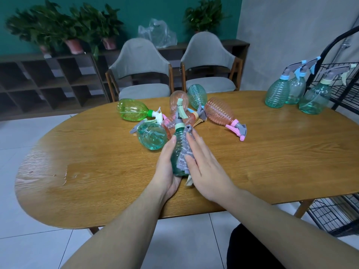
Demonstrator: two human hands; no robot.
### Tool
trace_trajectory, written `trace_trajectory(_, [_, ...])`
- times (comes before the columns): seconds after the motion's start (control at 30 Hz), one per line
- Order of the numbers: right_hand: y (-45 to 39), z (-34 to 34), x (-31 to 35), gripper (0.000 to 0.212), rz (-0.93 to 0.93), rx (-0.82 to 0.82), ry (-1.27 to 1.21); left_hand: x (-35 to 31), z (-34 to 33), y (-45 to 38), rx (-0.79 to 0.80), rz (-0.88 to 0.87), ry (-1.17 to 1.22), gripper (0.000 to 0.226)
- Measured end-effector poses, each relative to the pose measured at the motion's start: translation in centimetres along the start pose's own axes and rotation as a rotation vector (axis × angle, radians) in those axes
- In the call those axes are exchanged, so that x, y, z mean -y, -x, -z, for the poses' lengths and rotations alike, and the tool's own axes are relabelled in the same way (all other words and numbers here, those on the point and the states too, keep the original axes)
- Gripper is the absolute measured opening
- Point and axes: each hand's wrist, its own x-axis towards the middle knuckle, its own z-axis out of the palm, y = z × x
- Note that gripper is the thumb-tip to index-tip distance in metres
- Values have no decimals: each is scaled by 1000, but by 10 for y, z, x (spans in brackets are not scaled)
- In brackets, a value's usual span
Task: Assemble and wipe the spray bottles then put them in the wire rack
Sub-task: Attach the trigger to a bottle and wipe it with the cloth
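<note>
- A teal spray bottle (177, 150) is gripped by the left hand (168, 167), fingers curled beneath.
- A grey cloth (185, 150) is pressed against it by the right hand (206, 167), fingers straight.

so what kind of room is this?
Probably a dining or meeting room used as a workspace: an oval wooden table, two upholstered chairs behind it, and potted plants on a low cubby shelf along a teal wall.
</note>
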Motion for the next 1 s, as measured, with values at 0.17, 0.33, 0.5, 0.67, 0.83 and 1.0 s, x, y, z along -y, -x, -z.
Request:
trace_trajectory(0.17, [-27, 13, 9, 54, -68, 13, -9, 1, -2, 1, -6, 2, -17, 51])
trace_trajectory(0.33, [-47, 26, 17, 51, -172, 50, -159, -3, -3, 5, -3, 8, -7, 49])
trace_trajectory(0.5, [-39, 21, 16, 51, -237, 33, -281, -4, -3, 7, -9, 48, 28, 47])
trace_trajectory(0.67, [-14, 9, 10, 53, -96, 11, -108, -5, 0, 7, -6, 27, 53, 44])
trace_trajectory(0.83, [4, 0, 1, 54, 26, 27, 94, -7, -4, 8, 1, 55, 57, 50])
trace_trajectory(1.0, [16, -5, -9, 55, 190, -31, 196, -7, -4, 9, -23, 43, 71, 55])
